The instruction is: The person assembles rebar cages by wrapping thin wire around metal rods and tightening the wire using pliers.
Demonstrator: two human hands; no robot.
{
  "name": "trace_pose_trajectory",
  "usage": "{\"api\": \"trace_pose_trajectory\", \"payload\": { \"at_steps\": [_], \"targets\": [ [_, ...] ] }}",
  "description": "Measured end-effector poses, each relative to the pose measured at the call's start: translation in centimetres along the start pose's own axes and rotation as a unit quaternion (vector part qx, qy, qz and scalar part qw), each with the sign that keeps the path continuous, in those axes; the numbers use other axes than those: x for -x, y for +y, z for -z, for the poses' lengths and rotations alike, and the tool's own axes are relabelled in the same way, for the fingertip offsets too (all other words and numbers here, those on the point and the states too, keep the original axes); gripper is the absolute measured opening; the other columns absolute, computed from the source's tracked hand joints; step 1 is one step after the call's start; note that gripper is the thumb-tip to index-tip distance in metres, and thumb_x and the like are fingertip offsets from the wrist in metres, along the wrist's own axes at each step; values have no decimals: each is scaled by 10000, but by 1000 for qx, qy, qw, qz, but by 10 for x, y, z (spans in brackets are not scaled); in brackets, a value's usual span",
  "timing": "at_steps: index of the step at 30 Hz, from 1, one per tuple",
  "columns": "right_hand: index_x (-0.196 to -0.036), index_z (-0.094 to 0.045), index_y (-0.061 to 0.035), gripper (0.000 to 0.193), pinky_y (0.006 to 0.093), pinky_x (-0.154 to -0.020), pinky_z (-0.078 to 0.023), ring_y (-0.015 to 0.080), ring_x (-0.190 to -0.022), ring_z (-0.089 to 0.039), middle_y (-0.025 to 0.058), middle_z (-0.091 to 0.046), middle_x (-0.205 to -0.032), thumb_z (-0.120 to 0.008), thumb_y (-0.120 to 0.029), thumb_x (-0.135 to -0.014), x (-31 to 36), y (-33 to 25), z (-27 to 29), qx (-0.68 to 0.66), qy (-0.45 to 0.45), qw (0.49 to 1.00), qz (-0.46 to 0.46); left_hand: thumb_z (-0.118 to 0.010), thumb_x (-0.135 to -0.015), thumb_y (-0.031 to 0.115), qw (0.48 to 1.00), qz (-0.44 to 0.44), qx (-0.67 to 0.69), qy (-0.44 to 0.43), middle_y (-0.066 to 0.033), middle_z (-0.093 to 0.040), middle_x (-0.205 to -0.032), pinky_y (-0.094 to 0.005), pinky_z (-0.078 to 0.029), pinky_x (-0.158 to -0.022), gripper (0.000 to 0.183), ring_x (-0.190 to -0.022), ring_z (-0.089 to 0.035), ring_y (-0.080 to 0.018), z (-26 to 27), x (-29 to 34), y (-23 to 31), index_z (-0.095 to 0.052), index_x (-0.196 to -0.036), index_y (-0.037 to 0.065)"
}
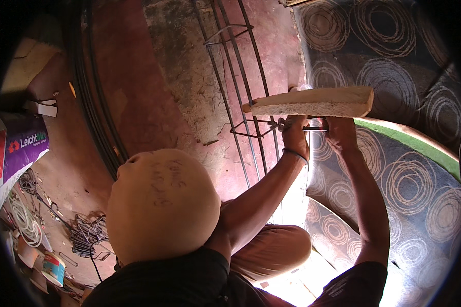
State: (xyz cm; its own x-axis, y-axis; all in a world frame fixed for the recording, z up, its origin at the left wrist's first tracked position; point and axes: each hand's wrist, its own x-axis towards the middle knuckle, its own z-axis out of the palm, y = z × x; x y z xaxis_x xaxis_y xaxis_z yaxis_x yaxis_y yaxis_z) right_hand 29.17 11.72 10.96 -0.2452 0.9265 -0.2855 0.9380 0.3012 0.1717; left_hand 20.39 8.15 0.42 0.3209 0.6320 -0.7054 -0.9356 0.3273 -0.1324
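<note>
My left hand, with a dark band at the wrist, is closed beside the corner of a stirrup on the rebar cage. What its fingers hold is hidden. To its right, my right hand is closed around a slim tool with black and red parts; its kind is unclear. A pale wooden block lies across just above both hands, covering some of the fingers. Its narrow left end overlaps the cage bars.
Patterned dark cushions stand close on the right. Long steel bars run along the left, near a purple bag, coiled cable and a heap of bent wire. A rounded beige shape fills the lower left.
</note>
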Motion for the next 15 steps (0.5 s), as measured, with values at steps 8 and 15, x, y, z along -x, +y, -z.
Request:
{"api": "trace_pose_trajectory", "payload": {
  "at_steps": [8,15],
  "targets": [
    [-1068,-581,-79,277,405,-831,-515,236,-978,-587,79,-618,-1031,-464,-277,-915,32,116,-109,462,-306,820,145,-710,-852,80,989,-26,-81,-117,-10,-629,-1145,-314,-436,-932,330,-1028,-574,-126,7,15,-7,-616,-1167,57],
    [-990,-611,-53,213,443,-812,-491,298,-979,-581,129,-621,-977,-589,-211,-848,15,-10,-29,38,-65,993,-93,-712,-879,171,970,-81,-184,-135,-35,-639,-1074,-309,-461,-908,296,-1022,-590,-127,6,17,9,-586,-1109,34]
  ]
}}
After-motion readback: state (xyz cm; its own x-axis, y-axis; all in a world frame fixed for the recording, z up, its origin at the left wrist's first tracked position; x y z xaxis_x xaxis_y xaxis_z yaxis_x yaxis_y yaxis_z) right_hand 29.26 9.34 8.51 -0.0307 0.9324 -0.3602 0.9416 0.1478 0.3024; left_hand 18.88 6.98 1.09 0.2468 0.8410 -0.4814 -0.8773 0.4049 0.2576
